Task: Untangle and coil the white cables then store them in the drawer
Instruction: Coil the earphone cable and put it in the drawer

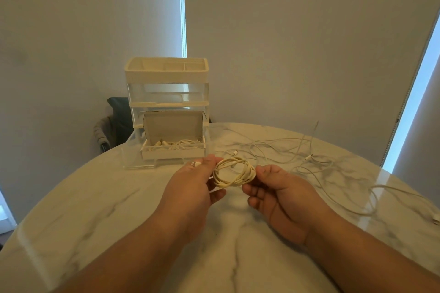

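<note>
A coiled white cable (234, 172) hangs above the marble table between both hands. My left hand (192, 188) pinches the coil's left side, with a plug end showing by its fingertips. My right hand (273, 194) holds the coil's right side with curled fingers. Just beyond, the clear bottom drawer (133, 162) of a desk organizer (166, 71) is pulled out. It carries an open white box (172, 152) with coiled white cables inside. More loose white cables (307, 157) lie spread over the table to the right.
The round marble table (95, 209) curves away at left and back. A dark chair back (114, 121) stands behind the organizer. Another cable loop (371, 200) trails to the table's right edge. Window blinds fill the background.
</note>
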`<action>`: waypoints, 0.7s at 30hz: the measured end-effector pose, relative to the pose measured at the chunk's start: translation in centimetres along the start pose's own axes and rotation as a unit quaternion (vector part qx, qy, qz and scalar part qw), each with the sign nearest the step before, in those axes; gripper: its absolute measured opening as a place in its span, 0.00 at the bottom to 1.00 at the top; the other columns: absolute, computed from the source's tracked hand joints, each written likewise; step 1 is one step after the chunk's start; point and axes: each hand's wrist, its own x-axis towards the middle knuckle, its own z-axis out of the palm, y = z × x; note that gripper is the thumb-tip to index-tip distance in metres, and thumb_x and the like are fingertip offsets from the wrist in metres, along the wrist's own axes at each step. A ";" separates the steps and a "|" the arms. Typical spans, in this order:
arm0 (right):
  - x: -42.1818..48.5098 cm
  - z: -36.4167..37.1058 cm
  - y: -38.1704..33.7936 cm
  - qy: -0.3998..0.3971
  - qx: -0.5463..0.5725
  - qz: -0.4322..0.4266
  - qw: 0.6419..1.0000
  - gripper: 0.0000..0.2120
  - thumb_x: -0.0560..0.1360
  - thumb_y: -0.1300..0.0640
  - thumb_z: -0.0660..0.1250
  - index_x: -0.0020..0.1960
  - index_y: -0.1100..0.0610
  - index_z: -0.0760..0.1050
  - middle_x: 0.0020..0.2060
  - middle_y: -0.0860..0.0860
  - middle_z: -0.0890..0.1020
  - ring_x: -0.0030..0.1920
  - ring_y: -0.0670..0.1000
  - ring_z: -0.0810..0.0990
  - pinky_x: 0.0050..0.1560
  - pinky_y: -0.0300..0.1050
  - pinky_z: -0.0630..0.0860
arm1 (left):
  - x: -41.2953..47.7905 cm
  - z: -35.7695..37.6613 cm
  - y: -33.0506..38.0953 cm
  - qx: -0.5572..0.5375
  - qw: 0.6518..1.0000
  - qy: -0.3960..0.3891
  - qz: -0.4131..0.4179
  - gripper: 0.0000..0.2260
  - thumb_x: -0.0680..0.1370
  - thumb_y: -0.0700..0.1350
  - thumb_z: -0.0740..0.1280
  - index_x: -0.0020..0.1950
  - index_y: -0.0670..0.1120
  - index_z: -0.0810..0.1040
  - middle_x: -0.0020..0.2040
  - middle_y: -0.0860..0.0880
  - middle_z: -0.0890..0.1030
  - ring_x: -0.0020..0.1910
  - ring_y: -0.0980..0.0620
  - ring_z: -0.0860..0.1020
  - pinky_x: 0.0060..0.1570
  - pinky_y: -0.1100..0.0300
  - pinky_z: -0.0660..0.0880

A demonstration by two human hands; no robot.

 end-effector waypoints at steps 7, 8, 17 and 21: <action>0.3 0.2 0.2 0.046 0.028 -0.017 0.998 0.05 0.81 0.62 0.62 0.46 0.60 0.74 0.33 0.55 0.82 0.31 0.49 0.80 0.30 0.41 0.74 | -0.3 0.2 0.1 -0.010 1.000 0.019 0.018 0.11 0.81 0.50 0.63 0.51 0.48 0.85 0.48 0.49 0.86 0.50 0.47 0.82 0.40 0.57 0.79; 0.3 0.3 0.3 0.051 0.032 -0.016 0.998 0.05 0.81 0.62 0.62 0.47 0.61 0.74 0.32 0.55 0.81 0.30 0.49 0.80 0.29 0.41 0.75 | -0.3 0.3 0.2 -0.016 0.999 0.021 0.019 0.12 0.82 0.49 0.63 0.50 0.47 0.85 0.46 0.49 0.86 0.49 0.47 0.82 0.40 0.57 0.79; -0.4 0.2 -0.3 -0.042 0.010 -0.040 0.998 0.02 0.76 0.64 0.65 0.48 0.60 0.76 0.36 0.58 0.78 0.32 0.51 0.76 0.31 0.44 0.75 | -0.3 0.2 0.0 -0.017 1.000 -0.012 -0.013 0.11 0.82 0.46 0.63 0.46 0.40 0.78 0.34 0.46 0.75 0.32 0.52 0.72 0.31 0.60 0.73; -1.0 0.2 -0.2 -0.092 -0.068 -0.071 0.991 0.10 0.68 0.70 0.69 0.46 0.59 0.79 0.37 0.59 0.79 0.34 0.53 0.78 0.34 0.46 0.78 | -0.1 0.3 -0.5 0.080 0.997 0.011 -0.009 0.13 0.81 0.50 0.63 0.46 0.43 0.79 0.29 0.46 0.74 0.26 0.51 0.72 0.33 0.57 0.69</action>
